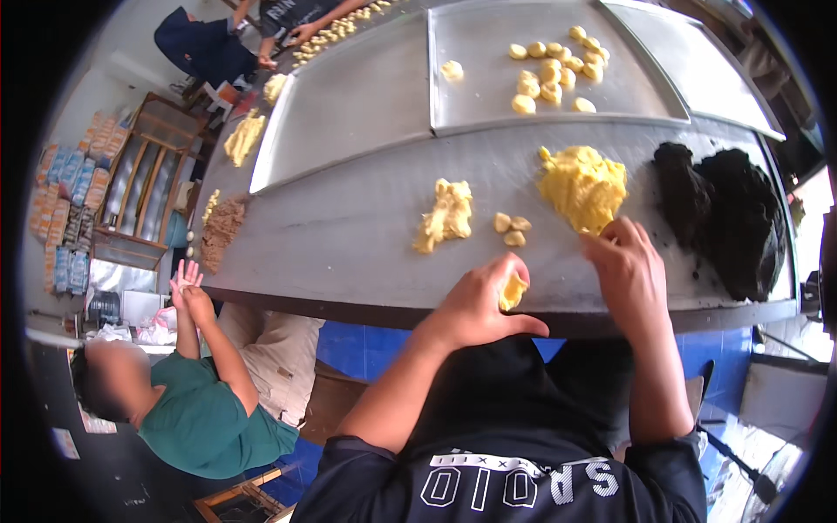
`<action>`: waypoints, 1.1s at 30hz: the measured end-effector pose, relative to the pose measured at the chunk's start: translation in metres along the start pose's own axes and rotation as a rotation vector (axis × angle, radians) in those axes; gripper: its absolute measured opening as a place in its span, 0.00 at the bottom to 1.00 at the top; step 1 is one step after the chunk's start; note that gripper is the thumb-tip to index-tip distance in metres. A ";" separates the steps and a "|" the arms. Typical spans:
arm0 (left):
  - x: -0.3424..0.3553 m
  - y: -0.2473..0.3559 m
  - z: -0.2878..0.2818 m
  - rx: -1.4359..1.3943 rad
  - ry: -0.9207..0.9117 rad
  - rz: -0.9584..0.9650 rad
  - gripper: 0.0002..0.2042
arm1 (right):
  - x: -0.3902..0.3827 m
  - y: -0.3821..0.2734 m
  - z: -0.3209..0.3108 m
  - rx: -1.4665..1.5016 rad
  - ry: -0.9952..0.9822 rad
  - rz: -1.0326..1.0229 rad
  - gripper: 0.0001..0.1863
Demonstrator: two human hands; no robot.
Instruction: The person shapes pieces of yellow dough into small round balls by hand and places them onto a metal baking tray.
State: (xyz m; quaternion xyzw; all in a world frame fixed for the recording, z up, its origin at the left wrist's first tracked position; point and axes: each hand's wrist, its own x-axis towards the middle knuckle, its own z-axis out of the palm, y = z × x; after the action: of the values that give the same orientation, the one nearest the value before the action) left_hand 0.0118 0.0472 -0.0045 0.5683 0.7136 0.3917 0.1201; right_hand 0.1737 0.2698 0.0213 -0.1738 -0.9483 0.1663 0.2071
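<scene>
My left hand is curled round a small piece of yellow dough near the table's front edge, thumb stretched out. My right hand has its fingers pinched at the lower edge of a large yellow dough mound. Left of the mound lie a paler dough lump and several small beige pieces. A large black dough mass sits at the right end of the metal table.
Metal trays line the back, one holding several dough balls. Brown dough lies at the far left. A co-worker in green sits at left; other workers stand at the far end. Stacked packages are along the wall.
</scene>
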 end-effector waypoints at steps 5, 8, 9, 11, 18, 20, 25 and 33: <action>-0.021 -0.018 0.004 -0.658 -0.021 -0.374 0.25 | -0.011 0.007 0.006 0.145 0.002 -0.048 0.04; -0.016 -0.017 0.009 -0.790 0.020 -0.289 0.25 | -0.019 -0.002 0.010 0.332 -0.019 -0.006 0.07; -0.010 -0.009 0.009 -0.740 0.009 -0.231 0.24 | -0.023 0.001 0.018 0.371 -0.004 0.036 0.06; -0.005 -0.001 0.012 -0.827 -0.013 -0.241 0.23 | -0.028 0.004 0.026 0.407 0.007 0.090 0.06; -0.007 -0.006 0.012 -0.800 0.047 -0.278 0.17 | -0.027 0.003 0.030 0.510 0.093 0.044 0.07; -0.006 -0.006 0.012 -0.847 0.059 -0.229 0.15 | -0.027 0.002 0.029 0.572 0.054 0.131 0.06; -0.004 -0.002 0.012 -0.696 0.021 -0.246 0.20 | -0.020 0.004 0.016 0.566 0.036 0.017 0.05; 0.006 -0.002 0.022 -0.393 0.058 -0.059 0.27 | -0.023 -0.039 0.001 0.672 -0.238 -0.072 0.08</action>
State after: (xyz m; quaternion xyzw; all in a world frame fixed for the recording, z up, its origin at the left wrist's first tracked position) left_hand 0.0220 0.0618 -0.0183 0.5012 0.6428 0.5361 0.2195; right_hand 0.1828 0.2252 0.0276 -0.0420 -0.8637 0.4804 0.1465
